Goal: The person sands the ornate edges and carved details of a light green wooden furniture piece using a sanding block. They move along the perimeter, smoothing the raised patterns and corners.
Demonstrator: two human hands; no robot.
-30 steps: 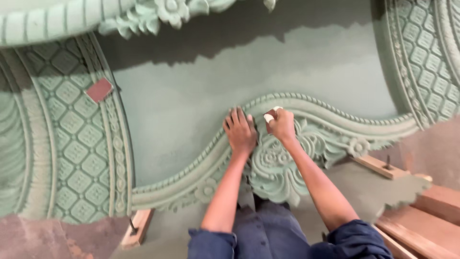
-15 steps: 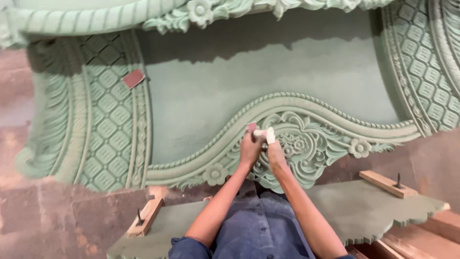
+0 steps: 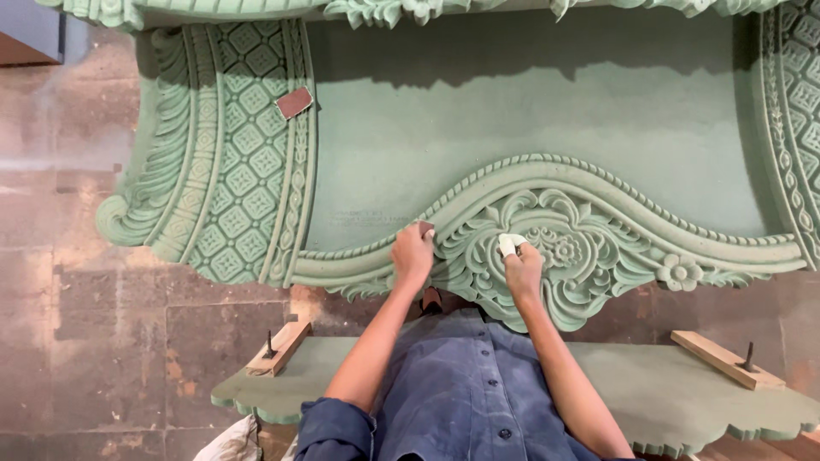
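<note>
Nearest me, a green scalloped board [image 3: 683, 401] lies flat at 6 o'clock with two wooden blocks [image 3: 278, 346] on its ends.

My left hand [image 3: 413, 256] rests on the carved green panel [image 3: 530, 128], fingers curled together and pinching a small reddish-brown sanding piece [image 3: 425, 227] against the beaded edge. My right hand [image 3: 523, 269] sits just beside it at 3 o'clock, fingers bunched tight around a folded white pad [image 3: 510, 244], pressing it into the floral scrollwork [image 3: 555, 252].

Judgement: the work in hand is rubbing down the carving. It goes best with light pressure, a folded edge following the grooves, and short strokes so the raised petals aren't flattened.

Farther off, at 10 o'clock, a second red-brown sanding block [image 3: 294, 102] lies loose on the lattice-pattern border.

Containers: none in view, nothing held in anything.
</note>
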